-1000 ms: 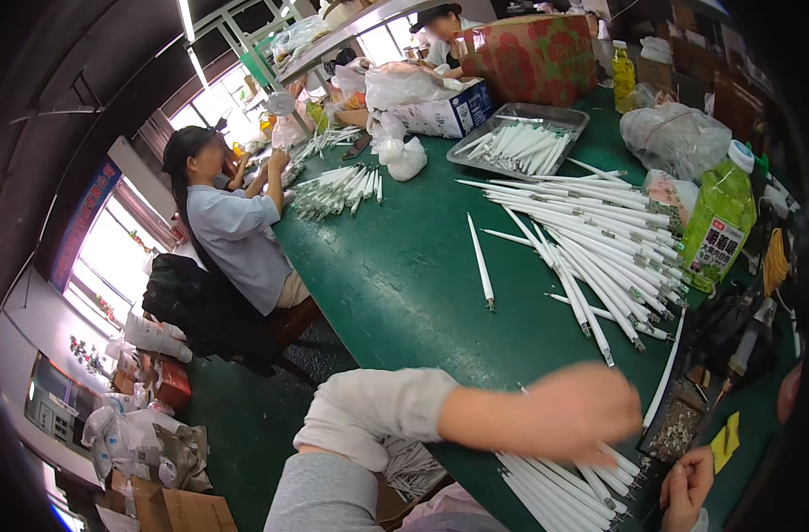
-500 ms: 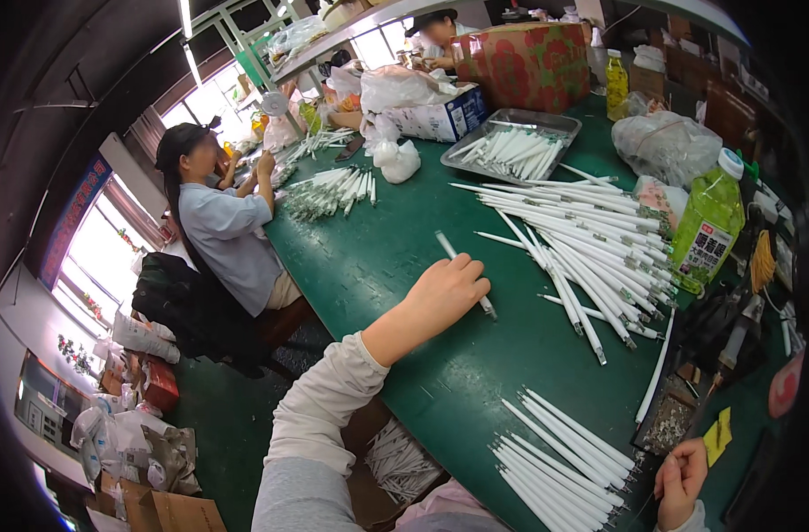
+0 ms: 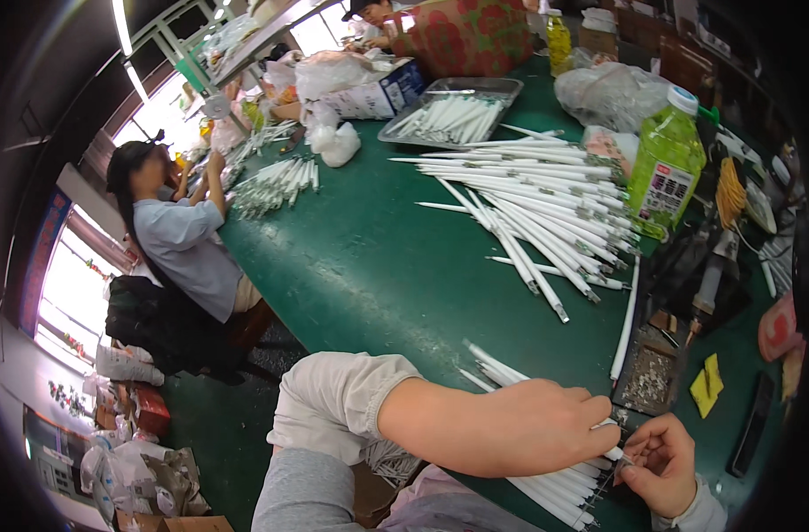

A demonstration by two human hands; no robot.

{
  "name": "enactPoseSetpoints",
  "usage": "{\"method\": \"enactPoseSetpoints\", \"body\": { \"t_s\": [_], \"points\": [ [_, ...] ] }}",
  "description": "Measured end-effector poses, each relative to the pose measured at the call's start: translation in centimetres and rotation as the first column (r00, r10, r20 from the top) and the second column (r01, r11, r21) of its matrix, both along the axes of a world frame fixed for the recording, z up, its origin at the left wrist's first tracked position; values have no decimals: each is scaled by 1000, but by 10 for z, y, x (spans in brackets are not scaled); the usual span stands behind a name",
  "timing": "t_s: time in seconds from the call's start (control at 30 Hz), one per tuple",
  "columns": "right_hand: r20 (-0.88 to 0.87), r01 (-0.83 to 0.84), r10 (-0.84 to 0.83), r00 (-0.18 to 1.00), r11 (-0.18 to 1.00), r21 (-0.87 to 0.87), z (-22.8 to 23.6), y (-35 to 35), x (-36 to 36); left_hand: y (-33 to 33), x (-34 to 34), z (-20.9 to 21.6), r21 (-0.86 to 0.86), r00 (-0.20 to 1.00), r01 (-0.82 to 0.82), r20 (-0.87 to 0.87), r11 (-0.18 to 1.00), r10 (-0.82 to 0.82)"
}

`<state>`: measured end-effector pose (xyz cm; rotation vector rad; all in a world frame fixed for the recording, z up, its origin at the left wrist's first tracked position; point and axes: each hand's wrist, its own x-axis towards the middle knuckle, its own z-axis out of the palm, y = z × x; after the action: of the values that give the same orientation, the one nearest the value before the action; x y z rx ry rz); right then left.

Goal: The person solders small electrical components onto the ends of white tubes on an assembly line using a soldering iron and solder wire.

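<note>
My left hand [image 3: 542,430] reaches across to the lower right, its fingers closed round a white tapered stick [image 3: 613,452]. Against the end of that stick, my right hand [image 3: 660,463] is pinched, thumb and forefinger pressed together; whatever fine piece lies between them is too small to name. Under my left hand and wrist lies a row of white sticks [image 3: 555,504], partly covered by it. A larger fanned pile of similar white sticks [image 3: 546,199], with small metallic-looking ends, lies farther off on the green table [image 3: 360,266].
Right of the pile stand a green bottle [image 3: 667,164] and a soldering iron [image 3: 707,288]. A scrap-filled tray [image 3: 650,377], a yellow sponge [image 3: 707,386] and a black bar [image 3: 751,424] lie near my right hand. A metal tray [image 3: 395,133] holds more sticks. A co-worker [image 3: 178,222] sits at left.
My left hand has swung from mid-table to the lower right with the stick, meeting my right hand. My right hand has turned and now pinches at the stick's end. The view has shifted.
</note>
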<state>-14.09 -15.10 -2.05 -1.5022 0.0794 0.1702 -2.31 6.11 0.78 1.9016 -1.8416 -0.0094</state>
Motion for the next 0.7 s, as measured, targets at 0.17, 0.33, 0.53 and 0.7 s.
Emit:
{"method": "enactPoseSetpoints", "body": {
  "t_s": [0.17,0.33,0.53,0.7],
  "points": [
    [35,27,-31,999,993,119,14,-6,-2,-25,5,-7,11,968,11,-249,1000,-8],
    [22,-12,9,1000,988,152,24,-8,11,-25,5,12,129,916,0,-398,992,52],
    [-118,-27,58,991,968,251,11,-22,12,-44,7,8,213,885,-71,-436,974,160],
    [-54,-15,28,998,972,233,2,-20,8,-47,6,6,290,732,-36,-644,956,223]
  ]
}}
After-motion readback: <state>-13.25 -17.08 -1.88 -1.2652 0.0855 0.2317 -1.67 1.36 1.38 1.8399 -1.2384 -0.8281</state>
